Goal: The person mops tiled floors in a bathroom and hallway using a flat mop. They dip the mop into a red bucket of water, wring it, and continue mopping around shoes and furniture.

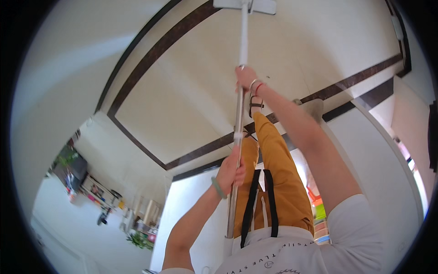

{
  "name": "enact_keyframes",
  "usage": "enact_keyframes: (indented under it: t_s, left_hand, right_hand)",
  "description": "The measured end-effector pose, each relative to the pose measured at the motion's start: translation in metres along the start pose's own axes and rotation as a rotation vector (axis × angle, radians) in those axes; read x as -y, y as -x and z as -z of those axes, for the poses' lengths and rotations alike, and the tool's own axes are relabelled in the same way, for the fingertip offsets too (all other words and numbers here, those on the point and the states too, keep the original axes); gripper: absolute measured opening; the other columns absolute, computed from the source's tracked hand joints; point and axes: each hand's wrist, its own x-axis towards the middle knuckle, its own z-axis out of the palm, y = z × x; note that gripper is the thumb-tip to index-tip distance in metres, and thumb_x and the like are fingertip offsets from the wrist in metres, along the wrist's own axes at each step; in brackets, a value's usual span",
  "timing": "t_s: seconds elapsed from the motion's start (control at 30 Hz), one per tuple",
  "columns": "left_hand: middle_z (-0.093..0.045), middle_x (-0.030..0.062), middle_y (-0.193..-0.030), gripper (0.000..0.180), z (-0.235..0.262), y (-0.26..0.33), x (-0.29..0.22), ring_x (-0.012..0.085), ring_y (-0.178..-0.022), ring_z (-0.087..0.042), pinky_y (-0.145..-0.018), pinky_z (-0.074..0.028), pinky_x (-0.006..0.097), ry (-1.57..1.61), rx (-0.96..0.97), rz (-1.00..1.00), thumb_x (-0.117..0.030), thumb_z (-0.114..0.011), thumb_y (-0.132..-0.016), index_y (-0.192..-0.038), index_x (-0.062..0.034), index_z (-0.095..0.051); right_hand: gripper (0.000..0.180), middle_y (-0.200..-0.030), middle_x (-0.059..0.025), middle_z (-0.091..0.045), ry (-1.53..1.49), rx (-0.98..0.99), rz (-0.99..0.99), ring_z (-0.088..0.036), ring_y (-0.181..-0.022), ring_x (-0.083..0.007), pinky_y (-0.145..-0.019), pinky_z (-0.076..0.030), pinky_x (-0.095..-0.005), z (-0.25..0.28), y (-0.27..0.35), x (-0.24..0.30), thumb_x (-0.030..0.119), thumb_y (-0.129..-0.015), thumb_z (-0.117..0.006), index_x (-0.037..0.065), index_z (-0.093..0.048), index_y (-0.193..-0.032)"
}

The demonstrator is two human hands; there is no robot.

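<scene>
A flat mop with a long metal and white pole (pixel 244 43) runs from beside my body up to its wide white head (pixel 264 6) on the tiled floor, cut off by the top edge of the view. My right hand (pixel 246 77) is wrapped round the pole about midway, farther from me. Closer to my body, my left hand (pixel 231 171) grips the lower metal part, its fingers curled round it. A pale collar shows on the pole between the two hands.
Dark border strips (pixel 137 91) frame the pale floor (pixel 191 86). White walls stand at the left and near my right side. A doorway edge (pixel 397 137) lies to the right. Shelves with plants (pixel 139 239) and small items are at the lower left.
</scene>
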Motion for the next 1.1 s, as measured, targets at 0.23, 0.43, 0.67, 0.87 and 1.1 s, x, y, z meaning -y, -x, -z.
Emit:
enact_keyframes:
  t_s: [0.23,0.43,0.67,0.87,1.1]
  left_hand:
    - [-0.03,-0.0052,-0.054,0.045,0.012,-0.029,0.054,0.0045,-0.04,-0.024,-0.036,-0.021,0.02,0.164,0.176,-0.043,-0.057,-0.041,-0.085,-0.076,-0.0128,-0.039]
    - [-0.028,-0.0053,-0.053,0.044,0.039,-0.003,0.187,0.0046,-0.04,-0.025,-0.035,-0.022,0.02,0.206,0.171,0.025,-0.055,-0.041,-0.086,-0.074,-0.0126,-0.037]
    - [-0.027,-0.005,-0.053,0.04,0.069,0.052,0.325,0.0047,-0.04,-0.023,-0.035,-0.018,0.02,0.357,0.03,0.099,-0.05,-0.038,-0.089,-0.075,-0.0125,-0.037]
    - [-0.027,-0.0051,-0.052,0.041,0.061,0.07,0.399,0.0042,-0.039,-0.024,-0.034,-0.018,0.019,0.498,-0.03,0.157,-0.052,-0.038,-0.088,-0.074,-0.0133,-0.038]
    - [-0.027,-0.0027,-0.051,0.049,0.013,0.017,0.409,0.0071,-0.039,-0.025,-0.035,-0.021,0.022,0.557,0.02,0.147,-0.058,-0.038,-0.085,-0.073,-0.0109,-0.039]
  right_hand:
    - [0.032,-0.06,-0.0144,-0.055,-0.021,-0.106,-0.215,-0.058,-0.052,-0.0247,-0.048,-0.048,-0.0368,0.005,0.041,0.003,0.029,-0.081,-0.041,-0.001,-0.052,-0.076]
    - [0.036,-0.055,-0.0118,-0.054,0.078,0.005,-0.042,-0.055,-0.042,-0.0243,-0.037,-0.044,-0.0348,-0.045,0.13,-0.145,0.037,-0.085,-0.043,0.003,-0.048,-0.078]
    - [0.031,-0.053,-0.0115,-0.048,-0.276,0.085,-0.444,-0.055,-0.043,-0.025,-0.035,-0.045,-0.0381,-0.142,0.28,-0.169,0.029,-0.087,-0.045,0.0,-0.048,-0.078]
    - [0.032,-0.052,-0.0117,-0.047,-0.063,0.215,-0.426,-0.052,-0.037,-0.0257,-0.033,-0.047,-0.0395,-0.174,0.349,-0.184,0.029,-0.087,-0.045,-0.001,-0.043,-0.076]
    - [0.032,-0.052,-0.0117,-0.049,0.151,0.295,-0.107,-0.055,-0.044,-0.025,-0.037,-0.047,-0.04,-0.148,0.306,-0.257,0.029,-0.087,-0.045,-0.003,-0.044,-0.084]
